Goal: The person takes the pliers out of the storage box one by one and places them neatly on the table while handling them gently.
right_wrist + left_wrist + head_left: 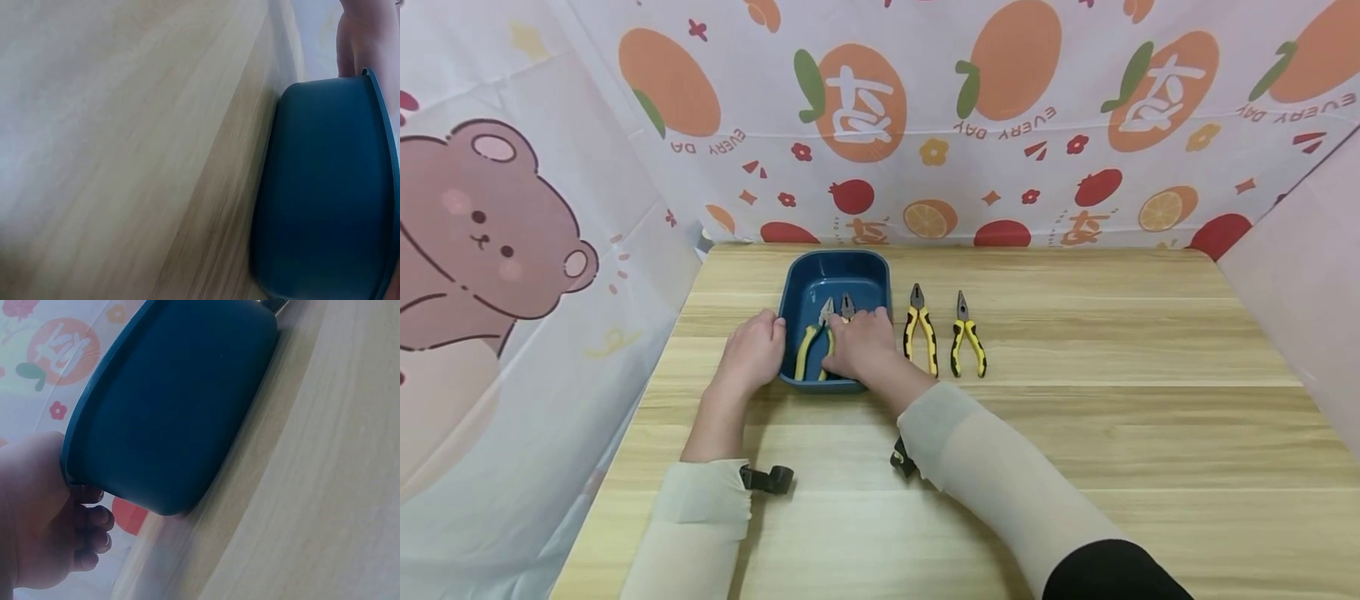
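Note:
A deep blue plastic bin (837, 265) stands at the table's back left. My left hand (752, 350) grips its left rim; in the left wrist view the fingers (94, 519) curl below the rim, outside the wall. My right hand (863, 343) reaches into the bin from the right and holds a pair of pliers (847, 305) whose dark head pokes out past the fingers; its handles are hidden under the hand. Just left of it, pliers with yellow-green handles (806, 350) lie in the bin, heads toward the back, one handle close to my right thumb.
Right of the bin, combination pliers (921, 329) and needle-nose pliers (967, 337), both with yellow and black handles, lie side by side on the wooden table (1112, 400). A fruit-printed cloth (955, 125) hangs behind the table's back edge.

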Tool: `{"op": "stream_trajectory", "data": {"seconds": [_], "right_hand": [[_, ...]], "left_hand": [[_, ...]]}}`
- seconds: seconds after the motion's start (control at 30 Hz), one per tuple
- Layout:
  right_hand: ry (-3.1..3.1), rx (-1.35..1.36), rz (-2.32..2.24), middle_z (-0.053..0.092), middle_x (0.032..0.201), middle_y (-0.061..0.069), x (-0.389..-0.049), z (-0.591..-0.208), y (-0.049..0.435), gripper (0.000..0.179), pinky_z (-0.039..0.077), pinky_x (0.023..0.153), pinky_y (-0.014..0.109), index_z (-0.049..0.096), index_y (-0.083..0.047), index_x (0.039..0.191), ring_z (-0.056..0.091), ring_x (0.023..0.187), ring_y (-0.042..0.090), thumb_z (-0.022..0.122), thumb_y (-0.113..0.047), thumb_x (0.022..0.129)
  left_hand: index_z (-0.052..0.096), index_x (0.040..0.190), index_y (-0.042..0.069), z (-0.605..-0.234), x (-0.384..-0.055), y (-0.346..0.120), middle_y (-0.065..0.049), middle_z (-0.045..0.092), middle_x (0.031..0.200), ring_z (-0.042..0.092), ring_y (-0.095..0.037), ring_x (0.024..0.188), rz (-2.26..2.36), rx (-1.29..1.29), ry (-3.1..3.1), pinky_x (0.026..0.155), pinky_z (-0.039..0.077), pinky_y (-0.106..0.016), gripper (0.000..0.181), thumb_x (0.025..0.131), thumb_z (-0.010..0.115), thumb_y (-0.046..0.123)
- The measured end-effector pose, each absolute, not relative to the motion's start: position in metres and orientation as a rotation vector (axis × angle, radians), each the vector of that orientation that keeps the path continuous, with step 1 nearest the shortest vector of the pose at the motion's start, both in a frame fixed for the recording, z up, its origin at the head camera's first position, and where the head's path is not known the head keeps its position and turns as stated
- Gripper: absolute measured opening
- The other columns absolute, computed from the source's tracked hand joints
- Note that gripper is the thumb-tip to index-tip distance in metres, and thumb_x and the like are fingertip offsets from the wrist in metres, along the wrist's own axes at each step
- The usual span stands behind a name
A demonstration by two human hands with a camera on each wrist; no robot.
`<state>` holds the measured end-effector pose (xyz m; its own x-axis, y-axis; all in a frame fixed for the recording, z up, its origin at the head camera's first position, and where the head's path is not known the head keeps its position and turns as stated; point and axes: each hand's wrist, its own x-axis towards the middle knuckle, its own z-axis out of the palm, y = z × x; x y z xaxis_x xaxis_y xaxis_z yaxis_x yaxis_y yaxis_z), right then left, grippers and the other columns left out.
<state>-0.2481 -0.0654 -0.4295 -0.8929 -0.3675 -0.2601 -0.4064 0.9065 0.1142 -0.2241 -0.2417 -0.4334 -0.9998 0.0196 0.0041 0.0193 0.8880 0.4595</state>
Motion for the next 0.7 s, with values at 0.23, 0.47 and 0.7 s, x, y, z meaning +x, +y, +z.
{"op": "stream_trajectory", "data": {"seconds": [0.23,0.47,0.7], "right_hand": [[2.829,-0.595,0.311,0.055,0.134,0.007,-0.2512,-0.4305,-0.0661,0.084,0.038,0.101,0.041,0.034,-0.032,0.151,0.050,0.119,0.023,0.047,-0.079,0.083],[2.859,-0.560,0.135,0.054,0.124,0.010,-0.2518,-0.4320,-0.0660,0.075,0.051,0.082,0.040,0.040,-0.031,0.148,0.059,0.101,0.025,0.055,-0.069,0.085],[2.905,-0.480,-0.145,0.053,0.121,0.011,-0.2512,-0.4318,-0.0674,0.068,0.052,0.070,0.040,0.032,-0.029,0.151,0.059,0.088,0.025,0.054,-0.054,0.092]], "left_hand": [[0.052,0.098,-0.001,-0.4308,-0.2238,-0.2413,-0.020,0.054,0.088,0.052,-0.036,0.084,0.742,0.036,3.039,0.078,0.040,-0.050,0.041,0.107,0.024,0.028],[0.052,0.098,-0.001,-0.4319,-0.2247,-0.2422,-0.020,0.054,0.088,0.052,-0.036,0.084,0.734,0.037,3.036,0.080,0.040,-0.050,0.041,0.107,0.024,0.028],[0.052,0.098,-0.001,-0.4316,-0.2251,-0.2418,-0.020,0.055,0.089,0.053,-0.037,0.085,0.735,0.039,3.041,0.079,0.041,-0.051,0.040,0.107,0.025,0.028]]}}
